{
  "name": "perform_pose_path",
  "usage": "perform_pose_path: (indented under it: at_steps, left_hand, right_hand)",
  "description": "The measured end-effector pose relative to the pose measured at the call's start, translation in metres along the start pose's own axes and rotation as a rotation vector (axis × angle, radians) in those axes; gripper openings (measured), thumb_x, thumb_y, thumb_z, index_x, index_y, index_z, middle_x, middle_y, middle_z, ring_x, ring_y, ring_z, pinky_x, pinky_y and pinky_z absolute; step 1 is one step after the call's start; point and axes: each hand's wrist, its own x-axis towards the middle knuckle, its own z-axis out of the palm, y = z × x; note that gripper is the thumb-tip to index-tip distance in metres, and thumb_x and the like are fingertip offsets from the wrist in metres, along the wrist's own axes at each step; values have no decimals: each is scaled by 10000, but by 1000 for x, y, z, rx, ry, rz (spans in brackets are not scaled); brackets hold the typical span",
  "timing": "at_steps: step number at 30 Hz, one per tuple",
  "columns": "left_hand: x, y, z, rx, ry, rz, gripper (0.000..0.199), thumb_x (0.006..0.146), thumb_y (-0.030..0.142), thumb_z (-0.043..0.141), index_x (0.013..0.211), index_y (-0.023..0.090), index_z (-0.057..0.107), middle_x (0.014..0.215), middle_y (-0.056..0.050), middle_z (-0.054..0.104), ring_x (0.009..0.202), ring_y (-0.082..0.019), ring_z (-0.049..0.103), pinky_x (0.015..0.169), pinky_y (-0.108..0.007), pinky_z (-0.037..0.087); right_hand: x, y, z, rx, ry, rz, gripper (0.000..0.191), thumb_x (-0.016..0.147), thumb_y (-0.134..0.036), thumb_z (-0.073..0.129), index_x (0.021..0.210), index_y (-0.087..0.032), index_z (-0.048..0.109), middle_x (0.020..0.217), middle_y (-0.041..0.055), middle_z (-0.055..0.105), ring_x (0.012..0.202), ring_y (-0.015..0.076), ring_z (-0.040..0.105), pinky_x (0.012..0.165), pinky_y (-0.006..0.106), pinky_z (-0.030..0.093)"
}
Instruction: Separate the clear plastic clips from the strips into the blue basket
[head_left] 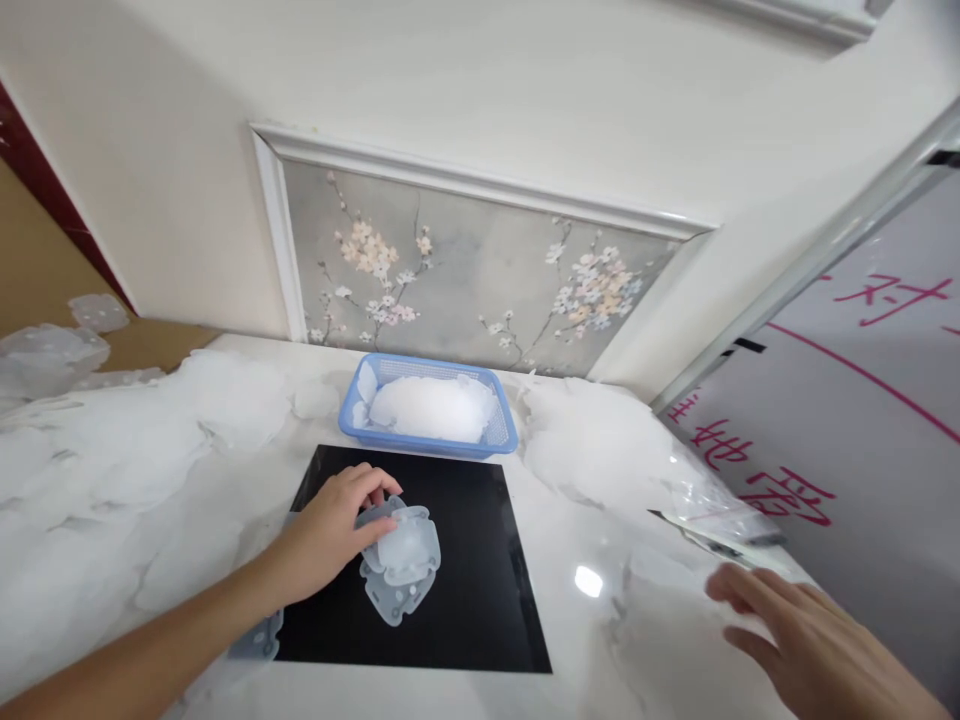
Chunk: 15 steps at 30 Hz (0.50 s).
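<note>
On the black mat [465, 560] lies a small overlapping pile of thin, frosted translucent plastic pieces [409, 548] with notched, rounded edges and small holes. My left hand [351, 515] reaches in from the left, its thumb and curled fingers closed on the edge of one piece. At the lower right, my right hand [795, 625] hangs with fingers bent and thumb apart, nothing visible in it. Below and left of it are loose translucent pieces [667, 620] on the white table. Another piece [259, 640] lies partly under my left forearm.
Behind the mat stands a blue plastic basket [427, 450] with white translucent pieces in it. Large heaps of similar pieces spread on the left [112, 450] and right [600, 440]. A clear plastic bag [720, 505] lies by the whiteboard [862, 380]. A panelled wall [480, 60] rises behind.
</note>
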Motion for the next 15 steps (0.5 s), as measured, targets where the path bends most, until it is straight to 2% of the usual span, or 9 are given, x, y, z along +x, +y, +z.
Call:
perform_pose_path:
  at_steps: [2,3,5,7,9,11,13,15]
  left_hand:
    - [-2,4,3,71,-29,-8,264,772,234,631,1034,256,657,939,-11,625,934,-238,573,872,-393,419]
    - [-3,6,4,92,-41,-11,292,753,198,631,1038,258,653,929,-6,627,926,-238,572,875,-400,410]
    - [-4,10,6,93,-48,-14,314,733,150,612,1024,260,655,899,4,628,900,-229,572,867,-395,404]
    - [-5,13,6,12,-25,-16,282,738,141,585,985,251,663,856,13,610,857,-209,572,834,-364,419]
    - [-5,15,6,-166,-19,-33,210,768,178,575,951,229,665,810,21,570,796,-184,569,763,-317,444]
    - [-5,16,6,-390,-50,-78,179,798,251,597,957,200,663,794,29,528,736,-158,567,675,-273,452]
    - [-5,16,6,-569,-73,-138,243,796,321,650,994,180,665,789,37,513,679,-134,558,617,-249,446]
    - [-6,16,5,-681,-65,-170,305,785,365,699,1019,171,672,821,28,555,678,-125,563,622,-244,455]
  right_hand:
    - [-4,2,1,-75,32,-37,316,879,-488,483,830,-251,686,787,102,712,650,283,662,590,387,529]
    - [0,-5,-1,-74,38,-39,352,881,-529,481,865,-242,686,824,118,712,685,304,664,622,420,529]
    - [13,-35,-4,3,54,12,383,883,-574,485,912,-244,678,895,123,717,780,331,675,700,461,529]
    - [31,-77,-1,232,-67,75,298,902,-511,507,942,-262,666,954,96,724,865,299,689,750,422,542]
    - [48,-121,12,485,-241,140,226,925,-424,502,1009,-271,645,991,75,725,892,263,688,770,395,552]
    - [59,-158,33,742,-347,106,317,906,-336,528,1212,-267,579,1106,86,703,961,251,673,837,408,549]
    - [65,-184,56,963,-395,43,450,888,-230,521,1336,-269,492,1155,84,681,977,232,660,907,426,527]
    - [68,-199,75,1176,-404,12,455,889,-175,505,1333,-271,477,1128,66,678,962,211,661,921,412,518]
